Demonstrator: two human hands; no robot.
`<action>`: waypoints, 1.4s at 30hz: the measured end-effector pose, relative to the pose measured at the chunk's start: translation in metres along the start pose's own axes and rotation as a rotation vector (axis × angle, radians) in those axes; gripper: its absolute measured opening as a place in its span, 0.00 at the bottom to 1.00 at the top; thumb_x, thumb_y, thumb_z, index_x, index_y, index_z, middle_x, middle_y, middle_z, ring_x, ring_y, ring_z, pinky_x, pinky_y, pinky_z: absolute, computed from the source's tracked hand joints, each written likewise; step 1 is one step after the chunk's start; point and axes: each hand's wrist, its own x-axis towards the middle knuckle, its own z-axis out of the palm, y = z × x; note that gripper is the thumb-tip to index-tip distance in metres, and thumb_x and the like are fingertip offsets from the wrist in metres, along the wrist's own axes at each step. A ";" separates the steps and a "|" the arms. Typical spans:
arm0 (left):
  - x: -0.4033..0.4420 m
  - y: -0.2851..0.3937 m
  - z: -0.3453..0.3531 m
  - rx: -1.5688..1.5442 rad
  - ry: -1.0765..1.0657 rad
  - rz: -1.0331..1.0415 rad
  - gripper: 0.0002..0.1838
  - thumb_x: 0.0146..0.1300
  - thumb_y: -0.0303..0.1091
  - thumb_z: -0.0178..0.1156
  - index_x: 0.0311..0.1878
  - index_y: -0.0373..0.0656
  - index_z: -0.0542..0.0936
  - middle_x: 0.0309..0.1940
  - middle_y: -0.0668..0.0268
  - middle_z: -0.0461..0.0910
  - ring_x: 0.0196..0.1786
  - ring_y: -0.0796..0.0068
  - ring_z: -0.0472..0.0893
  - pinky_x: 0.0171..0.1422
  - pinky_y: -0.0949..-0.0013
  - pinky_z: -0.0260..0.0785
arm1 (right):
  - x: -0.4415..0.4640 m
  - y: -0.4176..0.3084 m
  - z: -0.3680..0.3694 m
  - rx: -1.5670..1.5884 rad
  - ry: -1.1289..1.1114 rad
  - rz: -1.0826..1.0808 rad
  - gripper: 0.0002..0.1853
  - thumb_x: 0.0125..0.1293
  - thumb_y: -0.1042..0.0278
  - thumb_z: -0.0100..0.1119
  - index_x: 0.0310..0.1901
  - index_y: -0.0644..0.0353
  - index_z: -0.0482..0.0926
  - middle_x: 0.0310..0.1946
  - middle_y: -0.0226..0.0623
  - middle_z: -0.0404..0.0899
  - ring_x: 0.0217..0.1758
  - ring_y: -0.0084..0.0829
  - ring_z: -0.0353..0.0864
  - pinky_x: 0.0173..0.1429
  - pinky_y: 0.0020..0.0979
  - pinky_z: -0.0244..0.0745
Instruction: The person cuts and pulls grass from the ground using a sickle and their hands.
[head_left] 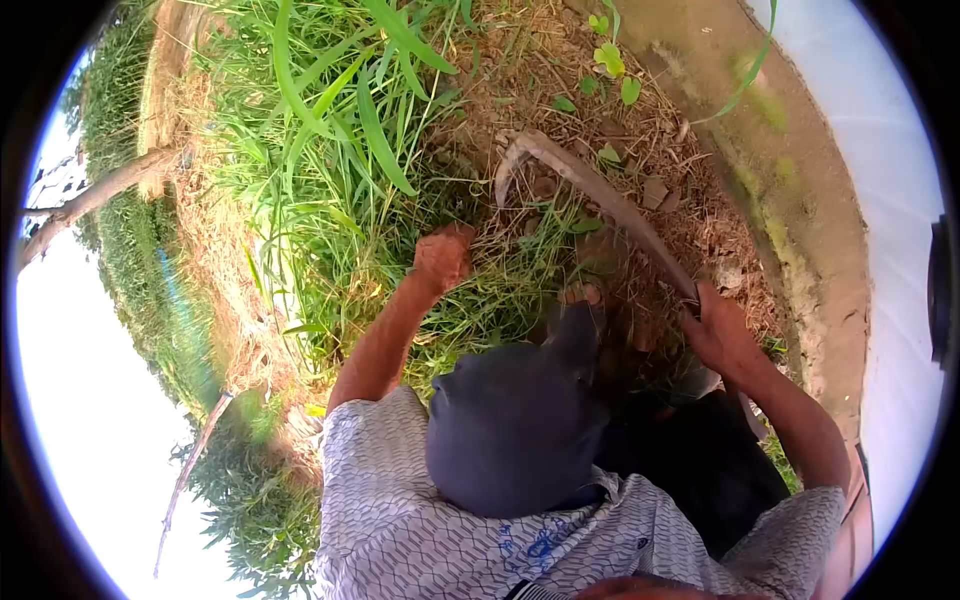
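My left hand (445, 257) is closed in a fist at the edge of the green grass (350, 220), on a bunch of its stems; the fingertips are hidden. To the right, my right hand (715, 328) is wrapped round the lower end of a sickle (618, 205). Its long curved blade reaches up and left over the soil, and the hooked tip points down, a little above and right of my left hand. Loose cut-looking grass (530, 250) lies between my left hand and the sickle.
Dark grey cloth (515, 430), apparently over a bent knee, fills the lower centre. Dry straw and soil (690, 190) lie under the sickle. An earthen ledge (800, 200) and a white sheet (880, 150) run down the right. Bare branches (110, 185) stand at the left.
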 end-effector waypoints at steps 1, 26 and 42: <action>-0.008 -0.008 0.009 -0.030 0.105 0.026 0.16 0.52 0.19 0.51 0.46 0.40 0.75 0.29 0.57 0.80 0.27 0.63 0.81 0.27 0.66 0.76 | 0.015 -0.006 0.004 0.042 0.075 -0.009 0.17 0.62 0.67 0.57 0.45 0.67 0.64 0.24 0.59 0.76 0.30 0.60 0.80 0.36 0.51 0.77; 0.016 0.019 -0.026 0.140 -0.652 -0.177 0.51 0.48 0.33 0.67 0.74 0.41 0.50 0.62 0.46 0.69 0.66 0.50 0.68 0.71 0.52 0.53 | -0.018 0.032 0.031 -0.117 -0.066 -0.028 0.16 0.59 0.71 0.57 0.43 0.67 0.63 0.23 0.61 0.75 0.29 0.62 0.78 0.33 0.53 0.74; -0.063 0.025 0.030 -0.182 -0.084 0.041 0.06 0.53 0.35 0.58 0.27 0.47 0.82 0.27 0.58 0.82 0.40 0.64 0.80 0.44 0.62 0.73 | 0.009 0.013 0.067 0.033 -0.107 -0.159 0.15 0.60 0.71 0.57 0.41 0.70 0.64 0.23 0.63 0.76 0.31 0.63 0.79 0.35 0.54 0.75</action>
